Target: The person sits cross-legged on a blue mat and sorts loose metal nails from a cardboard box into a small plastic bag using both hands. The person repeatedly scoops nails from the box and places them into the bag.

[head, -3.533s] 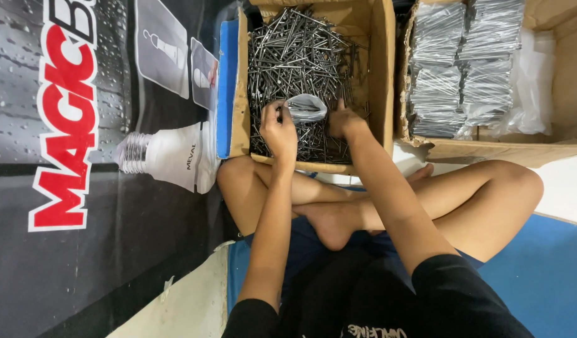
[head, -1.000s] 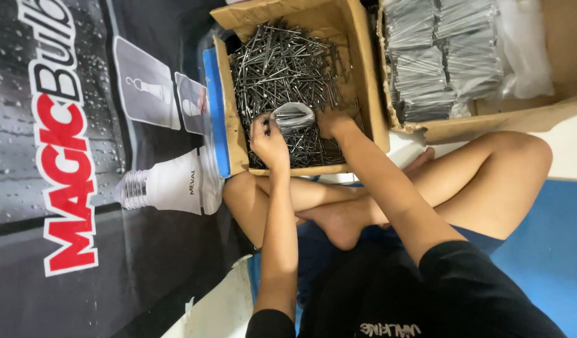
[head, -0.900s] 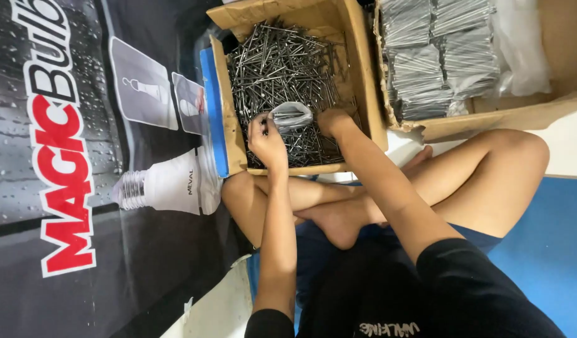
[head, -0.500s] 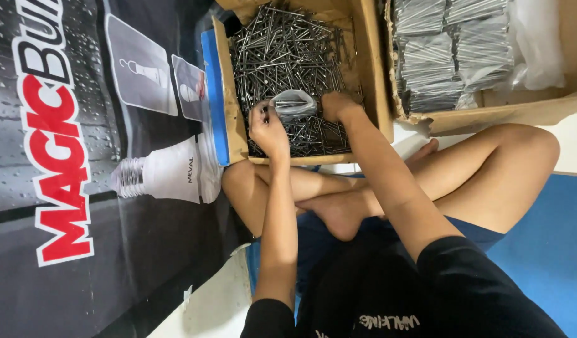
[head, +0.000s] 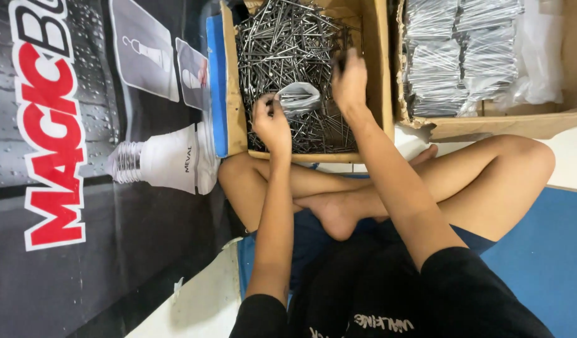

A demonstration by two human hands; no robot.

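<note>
Two hands over cardboard box (head: 371, 75) of loose nails (head: 282, 44). Left hand (head: 271, 122) pinches rim of small clear bag (head: 299, 97), bag resting on nails. Right hand (head: 350, 78) stretched further in, fingers closing on few nails.

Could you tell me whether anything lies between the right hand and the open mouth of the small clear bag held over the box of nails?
Nothing visible does. The right hand is over the loose nails, beside the small clear bag that the left hand holds open.
</note>
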